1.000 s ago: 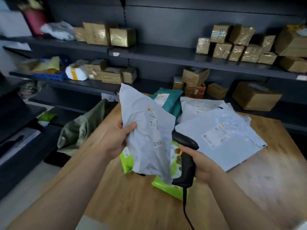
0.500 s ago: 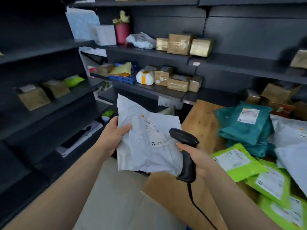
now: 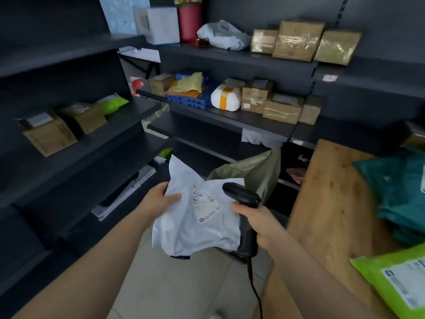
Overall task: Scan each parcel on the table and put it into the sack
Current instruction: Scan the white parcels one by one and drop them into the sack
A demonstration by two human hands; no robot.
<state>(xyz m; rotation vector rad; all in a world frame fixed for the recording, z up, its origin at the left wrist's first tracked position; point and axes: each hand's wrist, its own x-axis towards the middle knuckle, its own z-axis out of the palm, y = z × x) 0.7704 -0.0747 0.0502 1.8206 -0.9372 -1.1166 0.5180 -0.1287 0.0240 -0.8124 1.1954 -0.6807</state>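
Note:
My left hand (image 3: 158,201) grips the left edge of a white poly-mailer parcel (image 3: 190,224), label side up, held over the floor left of the wooden table (image 3: 331,203). My right hand (image 3: 257,224) holds a black barcode scanner (image 3: 243,196) by its handle, its head just over the parcel's right edge and its cable hanging down. Behind the parcel stands the olive-green sack (image 3: 253,171), its mouth partly hidden by the parcel and scanner. On the table's right side lie teal parcels (image 3: 400,194) and a lime-green parcel (image 3: 395,282).
Dark metal shelving (image 3: 69,143) runs along the left and back, loaded with taped cardboard boxes (image 3: 296,40), a blue crate (image 3: 188,100) and a white bundle (image 3: 226,97). Pale tiled floor (image 3: 174,286) lies between the left shelves and the table edge.
My view has swung left, away from the table top and toward the shelves and sack. Both hands have carried the white parcel and scanner off the table toward the sack.

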